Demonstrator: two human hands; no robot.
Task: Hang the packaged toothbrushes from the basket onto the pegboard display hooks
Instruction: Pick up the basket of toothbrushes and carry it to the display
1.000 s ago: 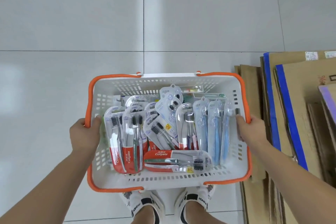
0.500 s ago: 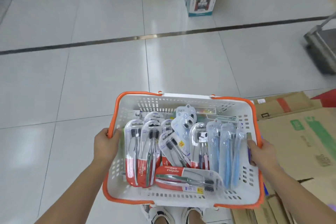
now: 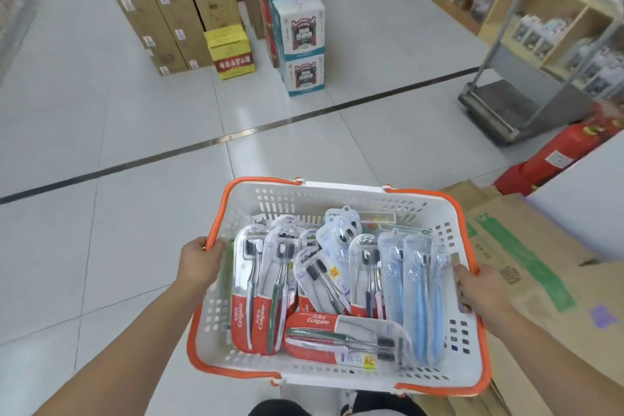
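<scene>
I see the left hand (image 3: 199,260) gripping the basket (image 3: 337,194) rim. The right hand (image 3: 481,284) grips the opposite rim (packaged toothbrushes (image 3: 341,284) piled inside)

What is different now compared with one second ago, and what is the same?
The view has lifted from bare floor tiles to the aisle ahead, showing stacked boxes and a trolley. Both the left hand and right hand still grip the basket; the toothbrush packs have not shifted.
</scene>
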